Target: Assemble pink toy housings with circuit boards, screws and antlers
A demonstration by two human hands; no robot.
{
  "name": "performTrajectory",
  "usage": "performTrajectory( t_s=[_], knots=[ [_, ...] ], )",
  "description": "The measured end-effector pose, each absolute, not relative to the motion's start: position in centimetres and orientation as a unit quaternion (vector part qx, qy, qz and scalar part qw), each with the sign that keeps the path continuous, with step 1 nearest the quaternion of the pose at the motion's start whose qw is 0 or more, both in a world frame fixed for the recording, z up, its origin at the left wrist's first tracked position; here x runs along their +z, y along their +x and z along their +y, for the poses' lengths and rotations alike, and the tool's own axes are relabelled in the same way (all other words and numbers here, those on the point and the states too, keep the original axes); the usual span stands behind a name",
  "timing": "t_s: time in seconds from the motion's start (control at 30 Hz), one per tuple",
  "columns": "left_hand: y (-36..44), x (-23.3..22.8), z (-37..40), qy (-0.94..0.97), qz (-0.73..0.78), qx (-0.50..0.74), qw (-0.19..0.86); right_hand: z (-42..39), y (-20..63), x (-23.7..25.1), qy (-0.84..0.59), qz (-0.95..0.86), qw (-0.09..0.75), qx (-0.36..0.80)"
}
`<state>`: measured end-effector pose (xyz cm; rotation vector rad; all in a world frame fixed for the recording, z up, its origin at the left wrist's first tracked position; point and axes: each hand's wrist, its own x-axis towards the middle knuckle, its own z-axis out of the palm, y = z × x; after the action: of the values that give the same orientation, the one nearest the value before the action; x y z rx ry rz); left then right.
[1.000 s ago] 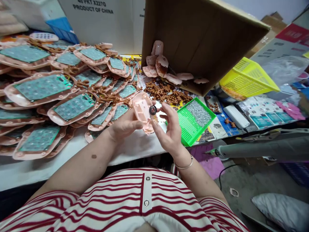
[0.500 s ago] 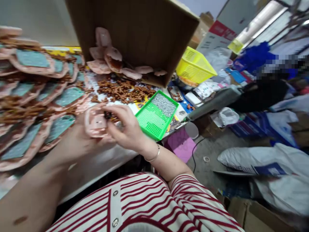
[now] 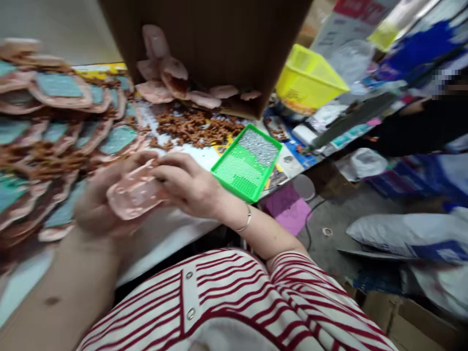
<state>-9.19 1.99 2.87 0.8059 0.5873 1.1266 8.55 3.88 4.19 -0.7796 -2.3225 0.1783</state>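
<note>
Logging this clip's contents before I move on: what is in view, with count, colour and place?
pink shell: one, pale pink, held between both hands above the table edge
stacked pink panels: many, pink with teal boards, left on the table
cardboard box: one, brown, tipped on its side at the back, pink shells spilling out
brown small parts: a heap, brown, in front of the box
green tray: one, green, right of the hands, grey bits at its far end
yellow basket: one, yellow, far right of the table
white table: one, white
left hand: cups the shell from the left
right hand: fingers on the shell's right end, bracelet at the wrist
</note>
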Motion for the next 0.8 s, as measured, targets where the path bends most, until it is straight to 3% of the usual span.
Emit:
performTrajectory(
  t_s=[0.2,0.33,0.53,0.7,0.8],
  knots=[
    [-8.5,4.2,3.7,0.324,0.281,0.566,0.704,4.4,8.4,1.0,-0.258,-0.845,0.468,0.005],
    [-8.4,4.2,3.9,0.318,0.254,0.598,0.691,4.0,8.0,0.1,-0.3,-0.804,0.511,0.044],
    [-8.1,4.0,3.8,0.332,0.251,0.605,0.679,3.3,8.2,-0.2,-0.345,-0.811,0.458,0.115],
    [-8.0,3.9,3.9,0.331,0.256,0.601,0.681,3.1,9.2,-0.6,-0.328,-0.852,0.402,0.07],
    [-8.0,3.8,4.0,0.312,0.257,0.609,0.682,3.0,9.5,-0.9,-0.346,-0.835,0.426,0.052]
  ],
)
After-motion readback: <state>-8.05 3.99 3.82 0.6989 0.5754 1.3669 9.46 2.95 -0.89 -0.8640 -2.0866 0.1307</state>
